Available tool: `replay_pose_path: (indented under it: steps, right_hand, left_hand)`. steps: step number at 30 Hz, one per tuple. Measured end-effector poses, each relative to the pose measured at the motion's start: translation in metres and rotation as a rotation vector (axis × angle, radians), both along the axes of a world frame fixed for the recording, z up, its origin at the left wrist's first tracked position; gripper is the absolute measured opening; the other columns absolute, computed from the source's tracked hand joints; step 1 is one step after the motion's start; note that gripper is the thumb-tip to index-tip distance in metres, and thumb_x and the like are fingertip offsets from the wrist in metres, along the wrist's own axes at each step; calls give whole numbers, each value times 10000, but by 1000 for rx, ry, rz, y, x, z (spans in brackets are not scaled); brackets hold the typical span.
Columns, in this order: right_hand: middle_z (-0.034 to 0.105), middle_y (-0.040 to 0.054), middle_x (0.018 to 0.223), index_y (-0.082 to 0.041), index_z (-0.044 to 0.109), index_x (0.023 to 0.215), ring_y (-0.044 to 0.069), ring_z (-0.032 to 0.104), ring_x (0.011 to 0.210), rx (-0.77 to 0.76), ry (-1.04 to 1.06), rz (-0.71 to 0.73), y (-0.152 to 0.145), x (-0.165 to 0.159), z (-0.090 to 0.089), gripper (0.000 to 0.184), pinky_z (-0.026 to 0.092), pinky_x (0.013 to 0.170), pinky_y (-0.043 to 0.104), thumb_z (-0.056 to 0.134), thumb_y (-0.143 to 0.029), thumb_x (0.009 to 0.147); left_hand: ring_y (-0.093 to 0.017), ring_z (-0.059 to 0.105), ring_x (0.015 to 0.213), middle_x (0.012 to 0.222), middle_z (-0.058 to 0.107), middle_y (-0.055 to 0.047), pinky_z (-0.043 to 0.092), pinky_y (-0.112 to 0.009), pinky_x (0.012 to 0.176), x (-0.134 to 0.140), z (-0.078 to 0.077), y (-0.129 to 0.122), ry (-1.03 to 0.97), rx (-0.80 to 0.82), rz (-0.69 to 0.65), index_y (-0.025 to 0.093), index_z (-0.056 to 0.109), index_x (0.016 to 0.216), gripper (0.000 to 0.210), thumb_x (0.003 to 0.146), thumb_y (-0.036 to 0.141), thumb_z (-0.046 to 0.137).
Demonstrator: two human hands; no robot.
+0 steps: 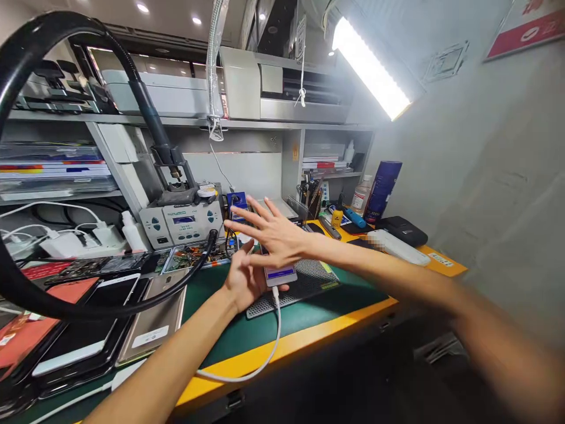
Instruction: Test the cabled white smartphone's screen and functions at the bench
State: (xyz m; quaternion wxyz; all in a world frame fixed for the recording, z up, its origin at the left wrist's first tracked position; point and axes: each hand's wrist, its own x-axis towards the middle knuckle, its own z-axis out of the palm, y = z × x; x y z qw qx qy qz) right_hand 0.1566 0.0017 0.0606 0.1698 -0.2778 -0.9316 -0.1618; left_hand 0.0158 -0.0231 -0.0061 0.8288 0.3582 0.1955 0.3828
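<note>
My left hand [242, 280] grips a smartphone [279, 274] with a lit screen, holding it over a perforated grey mat [309, 281] on the green bench. A white cable [270, 347] plugs into the phone's near end and loops over the yellow bench edge. My right hand [270, 231] hovers just above the phone, fingers spread wide, holding nothing. It hides most of the phone's upper part.
Several phones and back covers [152, 321] lie at the left. A grey soldering station [183, 222] with a thick black hose [26, 88] stands behind. Circuit boards [194, 254], a dark blue can [382, 189], a bottle [362, 194] and a white box [397, 246] sit at the back right.
</note>
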Motion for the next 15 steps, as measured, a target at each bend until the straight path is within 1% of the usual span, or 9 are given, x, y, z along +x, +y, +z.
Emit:
replay_pose_path:
  steps: [1,2,4,6,8,10,12,14,15]
  right_hand:
    - [113,95,1645,-209,213,1571,389,-33,1495,-14,29,-76,22,3,2,778,18,1154,662,440,-600,938]
    - [114,111,1644,-198,192,1576,394,-12,1495,-28,52,-141,41,7,4,787,36,1155,660,406,-620,947]
    - [129,131,1639,-182,176,1578,403,11,1492,-66,83,-243,72,13,8,804,47,1154,660,350,-655,952]
    - [119,130,1641,-188,163,1580,421,2,1486,-88,99,-295,91,17,12,832,33,1144,682,338,-689,939]
    - [93,115,1646,-220,167,1581,448,-30,1477,-91,110,-324,99,19,16,825,20,1118,723,354,-694,932]
    - [76,100,1650,-255,187,1577,469,-45,1468,-83,127,-333,96,17,19,784,26,1090,757,362,-678,940]
    - [72,86,1652,-284,208,1571,470,-36,1469,-55,148,-310,78,12,18,737,53,1081,765,355,-657,954]
    - [66,80,1653,-287,195,1575,452,-27,1476,14,146,-243,43,5,14,748,90,1098,740,377,-653,948]
    - [70,81,1653,-281,192,1577,443,-12,1480,51,131,-208,20,0,12,769,114,1111,718,389,-661,938]
  left_hand:
    - [-341,682,893,1090,679,-159,579,-493,607,0,0,1,14,-14,-8,169,584,1245,499,962,493,330]
    - [-349,680,895,1101,672,-175,578,-518,616,0,-1,2,31,-15,-30,146,566,1254,512,962,498,335]
    - [-363,671,924,1132,653,-206,577,-550,642,-1,-1,4,42,-17,-65,106,540,1270,558,958,523,340]
    - [-370,661,955,1181,629,-220,577,-557,656,-1,-2,5,34,-3,-74,99,526,1291,572,960,526,339]
    - [-372,659,960,1206,616,-228,578,-553,650,-1,-1,5,32,2,-71,100,521,1301,577,962,526,327]
    - [-377,659,955,1208,616,-231,576,-558,646,-1,0,4,35,-10,-67,102,514,1305,576,962,524,322]
    - [-381,661,942,1181,633,-221,574,-567,643,-1,2,3,34,-39,-49,106,514,1303,570,962,520,320]
    - [-381,665,923,1146,656,-191,575,-568,642,-1,4,1,39,-82,16,128,523,1305,549,966,509,321]
    - [-377,665,931,1150,663,-162,576,-570,657,0,5,0,38,-103,57,165,523,1320,522,969,497,323]
